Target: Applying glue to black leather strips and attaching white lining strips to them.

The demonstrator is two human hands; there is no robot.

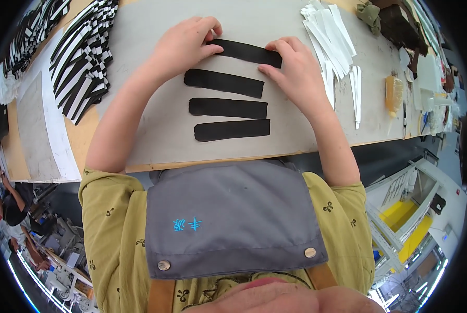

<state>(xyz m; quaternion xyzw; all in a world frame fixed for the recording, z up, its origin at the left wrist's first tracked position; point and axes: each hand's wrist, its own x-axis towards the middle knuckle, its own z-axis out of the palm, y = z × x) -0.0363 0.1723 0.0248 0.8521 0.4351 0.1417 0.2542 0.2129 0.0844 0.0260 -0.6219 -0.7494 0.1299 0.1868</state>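
A short black strip (pixel 244 52) lies at the far middle of the grey work surface, slightly slanted. My left hand (pixel 189 46) grips its left end between thumb and curled fingers. At the other end, my right hand (pixel 295 68) has its thumb at the near edge and its fingers on the far edge. Closer to me, three similar black strips lie spread one below another: an upper strip (pixel 224 83), a middle strip (pixel 228 107) and a lower strip (pixel 232 130). Their left ends have cut corners.
A large heap of black and white strips (pixel 85 62) lies at the left. White strips (pixel 330 41) are scattered to the right of my right hand. Farther right stands a bottle of yellowish liquid (pixel 394 94). The table's front edge (pixel 192 163) runs close to my apron.
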